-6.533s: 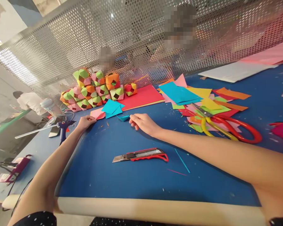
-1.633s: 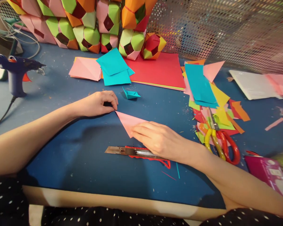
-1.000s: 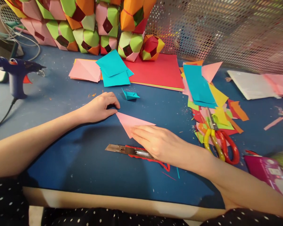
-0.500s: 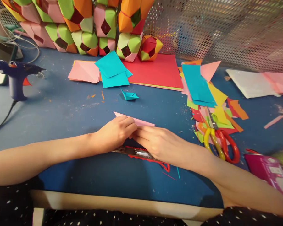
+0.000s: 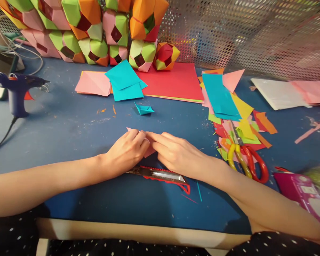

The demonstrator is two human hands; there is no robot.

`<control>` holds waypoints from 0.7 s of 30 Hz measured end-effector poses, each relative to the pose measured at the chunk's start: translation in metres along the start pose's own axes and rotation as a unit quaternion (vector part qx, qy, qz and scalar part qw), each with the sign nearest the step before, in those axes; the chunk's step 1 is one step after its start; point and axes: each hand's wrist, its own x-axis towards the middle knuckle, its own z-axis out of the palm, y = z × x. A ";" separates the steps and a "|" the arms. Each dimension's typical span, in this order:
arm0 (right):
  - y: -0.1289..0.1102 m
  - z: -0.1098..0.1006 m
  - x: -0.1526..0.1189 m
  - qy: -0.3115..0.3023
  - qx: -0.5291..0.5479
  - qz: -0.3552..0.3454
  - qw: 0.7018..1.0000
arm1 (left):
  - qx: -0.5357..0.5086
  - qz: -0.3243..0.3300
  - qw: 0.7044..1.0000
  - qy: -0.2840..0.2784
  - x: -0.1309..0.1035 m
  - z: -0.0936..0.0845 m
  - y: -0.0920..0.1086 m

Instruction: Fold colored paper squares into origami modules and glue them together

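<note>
A pink piece of paper [image 5: 149, 151] lies mostly hidden between my two hands, with one pointed corner showing above the left knuckles. My left hand [image 5: 129, 149] is closed on it, fingers curled. From the other side my right hand [image 5: 173, 151] comes in, its fingers bent together over the paper and meeting the left fingertips. Just below the hands lies a utility knife [image 5: 160, 174] with a red edge and loop. A small folded teal paper piece [image 5: 144, 109] rests beyond the hands.
Pink squares [image 5: 93, 83], teal squares [image 5: 126, 80] and a red sheet [image 5: 173, 83] lie farther back, before stacked folded-paper shapes [image 5: 114, 32]. To the left stands a glue gun [image 5: 17, 92]. Scissors [image 5: 248, 158] rest on paper scraps at right, near a magenta object [image 5: 301, 192].
My right hand has moved up and over the pink paper, covering its right end. The paper's lower part now shows between the hands. The whole view has shifted slightly.
</note>
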 end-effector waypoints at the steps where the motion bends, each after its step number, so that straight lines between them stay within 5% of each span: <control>1: -0.001 0.002 0.001 0.007 -0.005 0.002 1.000 | 0.006 0.002 1.000 -0.001 0.000 0.001 0.001; 6: -0.006 0.002 0.006 0.015 -0.040 -0.004 0.999 | 0.064 0.021 0.998 0.016 -0.002 0.004 0.004; 21: -0.012 -0.035 -0.015 -0.173 -0.155 0.089 0.968 | 0.130 -0.007 0.991 -0.024 -0.008 0.000 0.002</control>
